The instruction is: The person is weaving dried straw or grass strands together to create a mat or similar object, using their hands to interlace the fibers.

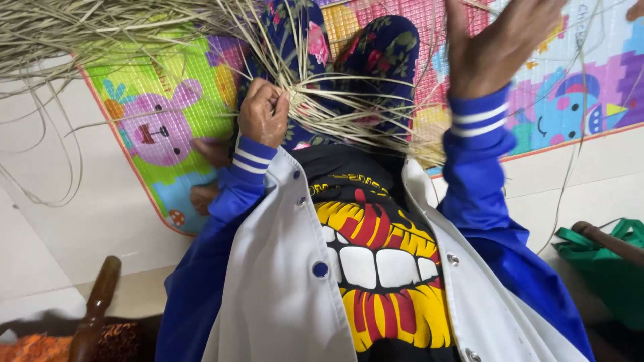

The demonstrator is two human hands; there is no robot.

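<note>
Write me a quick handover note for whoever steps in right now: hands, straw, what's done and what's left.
Left hand: closed in a tight grip on the gathered centre of the straw strands, over the lap.
Right hand: raised, open, holding nothing; a few thin strands run past it.
Straw: strands fan out from the left fist across the floral trousers; a loose pile lies at upper left on the play mat.
Done: the centre is bunched.
Left: no woven part visible yet; strands hang loose.

Two hands: the left hand (263, 112) and the right hand (500, 40). One bundle of pale dried straw strands (335, 110), too many strands to count. One colourful cartoon foam play mat (168, 121), one green bag (600, 268), one brown wooden handle (94, 308).
</note>
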